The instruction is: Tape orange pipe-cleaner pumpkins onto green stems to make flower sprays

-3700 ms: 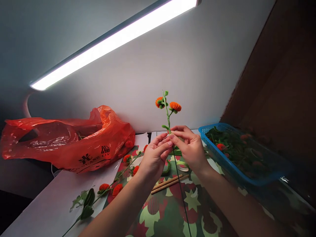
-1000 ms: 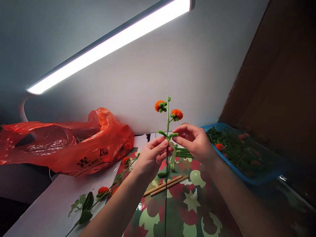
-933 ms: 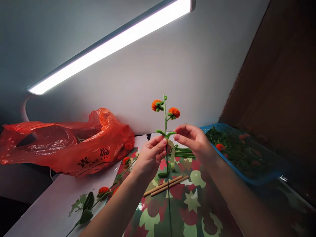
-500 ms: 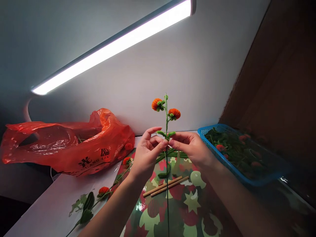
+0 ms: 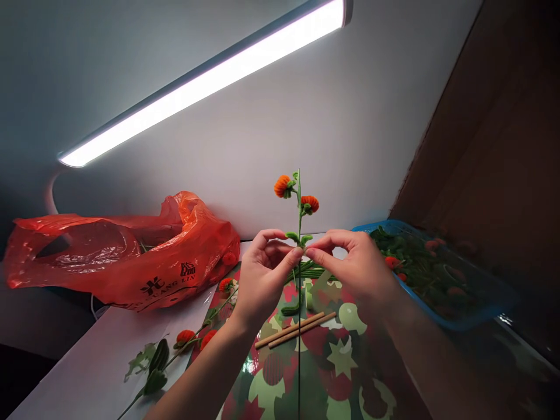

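An upright artificial flower stem (image 5: pixel 300 217) carries two fuzzy orange, pumpkin-like heads, the left head (image 5: pixel 282 186) slightly higher than the right head (image 5: pixel 310 204). Its upper part is wrapped pale green; a thin dark wire runs down below. Small fuzzy green leaves (image 5: pixel 301 240) stick out at the joint. My left hand (image 5: pixel 266 281) pinches the stem just under these leaves. Right beside it, my right hand (image 5: pixel 365 265) is closed in a pinch on what looks like floral tape, mostly hidden by the fingers. A pale green tape roll (image 5: pixel 308 295) shows below.
Two brown sticks (image 5: pixel 301 330) lie on the patterned mat (image 5: pixel 341 361), with green stems (image 5: pixel 312 270) behind them. A finished flower stem (image 5: pixel 175 356) rests at left near a red plastic bag (image 5: pixel 175 268). A blue basket (image 5: pixel 420 312) of flowers stands right. A lamp (image 5: pixel 205 87) shines overhead.
The flower stem and both hands have shifted slightly right in view. My right hand has turned, its fingers more arched, and the pale tape roll beneath shows a different side.
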`<state>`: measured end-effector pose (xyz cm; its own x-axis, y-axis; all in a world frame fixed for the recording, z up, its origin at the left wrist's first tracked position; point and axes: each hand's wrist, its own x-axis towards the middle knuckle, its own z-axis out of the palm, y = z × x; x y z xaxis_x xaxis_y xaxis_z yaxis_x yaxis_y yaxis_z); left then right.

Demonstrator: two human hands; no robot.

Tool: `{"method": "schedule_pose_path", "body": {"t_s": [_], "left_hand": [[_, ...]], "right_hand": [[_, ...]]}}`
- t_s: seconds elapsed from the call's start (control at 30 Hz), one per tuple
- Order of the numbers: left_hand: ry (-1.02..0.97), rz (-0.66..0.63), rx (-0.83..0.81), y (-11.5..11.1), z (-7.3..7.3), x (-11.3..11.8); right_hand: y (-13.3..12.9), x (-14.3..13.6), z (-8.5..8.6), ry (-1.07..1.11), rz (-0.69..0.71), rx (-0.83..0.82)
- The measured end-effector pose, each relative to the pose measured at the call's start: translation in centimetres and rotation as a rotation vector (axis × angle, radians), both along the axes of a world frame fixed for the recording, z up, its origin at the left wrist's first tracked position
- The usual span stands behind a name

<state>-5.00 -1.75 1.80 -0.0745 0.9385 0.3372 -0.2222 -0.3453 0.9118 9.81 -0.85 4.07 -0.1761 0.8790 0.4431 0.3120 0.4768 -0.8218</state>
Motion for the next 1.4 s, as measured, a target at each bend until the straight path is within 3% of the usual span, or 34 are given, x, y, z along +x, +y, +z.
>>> {"method": "schedule_pose_path", "body": {"t_s": [0.13, 0.4, 0.47, 0.6, 0.67, 0.8, 0.9, 1.1, 1.2, 1.4], "left_hand": [[0.044, 0.013, 0.016, -0.5, 0.0, 0.3], [-0.036, -0.096, 0.014, 0.0, 0.1, -0.2], [-0.066, -0.148, 0.016, 0.3, 0.1, -0.4], [-0.123, -0.262, 0.009, 0.7, 0.0, -0.8], [-0.149, -0.295, -0.013, 0.7, 0.0, -0.8], [-0.167, -0.337, -0.089, 0.7, -0.1, -0.5], [-0.168, -0.356, -0.130, 0.9, -0.2, -0.5], [-0.109, -0.285, -0.124, 0.6, 0.0, -0.4], [-0.142, -0.270, -0.147, 0.1, 0.3, -0.3], [-0.333, -0.386, -0.295, 0.1, 0.3, -0.1]], "right_hand": [[-0.7, 0.1, 0.5, -0.086, -0.065, 0.081], [-0.2, 0.0, -0.2, 0.013, -0.004, 0.047], [0.3, 0.1, -0.3, 0.076, 0.116, -0.033], [1.5, 0.1, -0.8, 0.228, 0.492, -0.174], [2.1, 0.0, -1.2, 0.284, 0.554, -0.157], [2.6, -0.1, -1.8, 0.301, 0.521, -0.071], [2.6, -0.1, -1.9, 0.245, 0.417, 0.033], [2.4, -0.1, -2.0, 0.164, 0.259, 0.225], [2.6, -0.2, -2.3, 0.194, 0.292, 0.216], [3.3, -0.5, -3.3, 0.315, 0.494, 0.006]]}}
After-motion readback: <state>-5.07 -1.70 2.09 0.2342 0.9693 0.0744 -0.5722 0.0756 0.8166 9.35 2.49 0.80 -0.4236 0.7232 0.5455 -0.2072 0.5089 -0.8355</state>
